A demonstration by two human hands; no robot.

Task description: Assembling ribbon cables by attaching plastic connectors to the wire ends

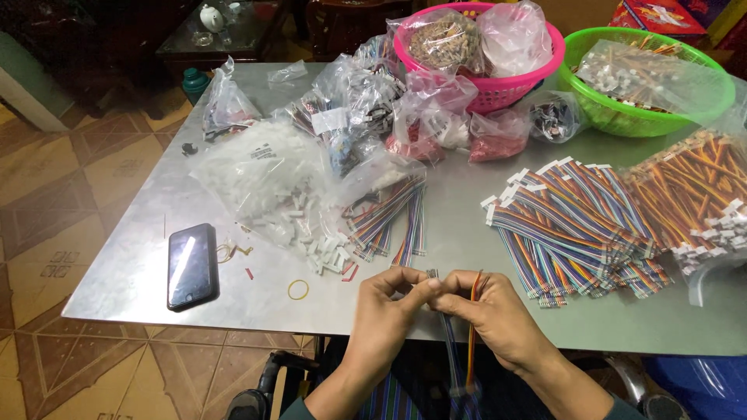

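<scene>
The left hand (387,305) and right hand (496,315) meet fingertip to fingertip just off the near edge of the bench (140,257), each grip pinched shut on the top end of a ribbon cable (471,334) whose coloured wires hang limp below the hands. It looks light, soft and floppy, so it is best held close to the small end piece, where thin wires could slip or kink. Ahead of the grip lies bare metal, with a rubber band (298,289) and a phone (191,265) to its left and cable bundles (572,225) to its right.
</scene>
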